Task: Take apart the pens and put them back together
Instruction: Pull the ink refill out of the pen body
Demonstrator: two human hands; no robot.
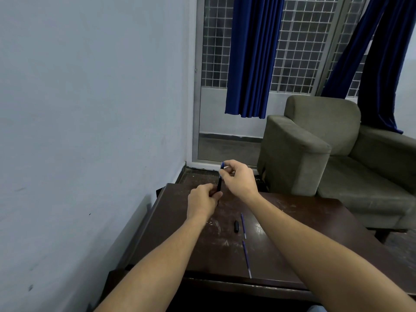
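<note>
Both hands hold one dark pen [220, 181] upright above the far end of the dark wooden table [292, 221]. My left hand [203, 200] grips the pen's lower end. My right hand [237, 176] pinches the blue top end [222, 165]. On the table lie a small black pen piece [236, 226], a thin blue refill [243, 225] beside it, and a second blue refill [247, 258] nearer the front edge.
A light blue wall runs along the table's left side. A grey-green armchair [315, 143] stands right of the table's far end. Behind are a glass door with a grille and blue curtains [249, 57].
</note>
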